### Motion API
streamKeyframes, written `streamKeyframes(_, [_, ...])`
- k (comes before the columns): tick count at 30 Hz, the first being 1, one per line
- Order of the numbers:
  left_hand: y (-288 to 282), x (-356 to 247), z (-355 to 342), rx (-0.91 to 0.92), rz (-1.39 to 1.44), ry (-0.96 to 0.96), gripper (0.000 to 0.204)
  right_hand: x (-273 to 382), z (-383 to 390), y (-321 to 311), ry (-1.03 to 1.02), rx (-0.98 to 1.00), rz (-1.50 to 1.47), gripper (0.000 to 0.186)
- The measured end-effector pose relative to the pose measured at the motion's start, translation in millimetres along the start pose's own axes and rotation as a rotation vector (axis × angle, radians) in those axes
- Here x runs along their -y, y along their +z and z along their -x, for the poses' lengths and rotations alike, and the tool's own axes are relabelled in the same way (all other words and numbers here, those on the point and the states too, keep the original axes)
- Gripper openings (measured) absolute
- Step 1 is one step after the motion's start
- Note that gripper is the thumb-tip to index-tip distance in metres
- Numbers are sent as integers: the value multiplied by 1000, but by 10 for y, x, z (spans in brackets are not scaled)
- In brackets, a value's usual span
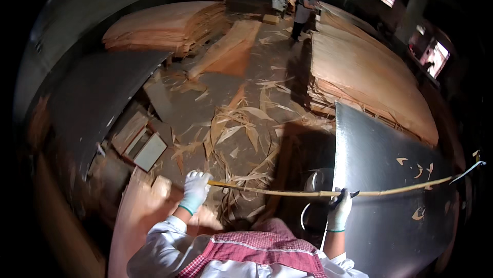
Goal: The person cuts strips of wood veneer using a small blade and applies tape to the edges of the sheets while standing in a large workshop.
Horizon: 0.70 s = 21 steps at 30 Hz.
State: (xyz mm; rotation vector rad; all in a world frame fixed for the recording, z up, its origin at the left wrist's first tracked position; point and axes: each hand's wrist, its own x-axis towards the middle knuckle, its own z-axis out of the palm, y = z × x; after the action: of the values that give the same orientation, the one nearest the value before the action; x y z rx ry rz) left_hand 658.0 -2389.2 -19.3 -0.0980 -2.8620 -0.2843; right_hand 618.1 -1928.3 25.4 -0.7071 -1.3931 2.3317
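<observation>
Checked apron (262,252) is nearest. Left hand (196,190) grips the long stick (277,192) by its end; right hand (340,214) is wrapped round it near the black surface (380,226)'s left edge. Firm grips steady the far tip best.

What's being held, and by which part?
A long stick, by its left end in the left hand. The right hand holds a dark object at mid-stick; whether it grips the stick is unclear.

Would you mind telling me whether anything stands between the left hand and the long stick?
Nothing visible does, apart from the white glove on the left hand, which is closed around the left end of the long stick.
</observation>
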Motion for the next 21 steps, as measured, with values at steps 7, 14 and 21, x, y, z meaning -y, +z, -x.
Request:
streamKeyframes(7, [946, -395, -2131, 506, 258, 287, 32, -79, -1850, 849, -154, -209, 169, 25])
streamKeyframes(14, [1496, -262, -4164, 682, 266, 386, 26, -9, -3976, 2253, -121, -292, 405, 34])
streamKeyframes(21, [1748, 402, -6138, 211, 273, 302, 34, -235, -5718, 4221, -233, 78, 273, 27])
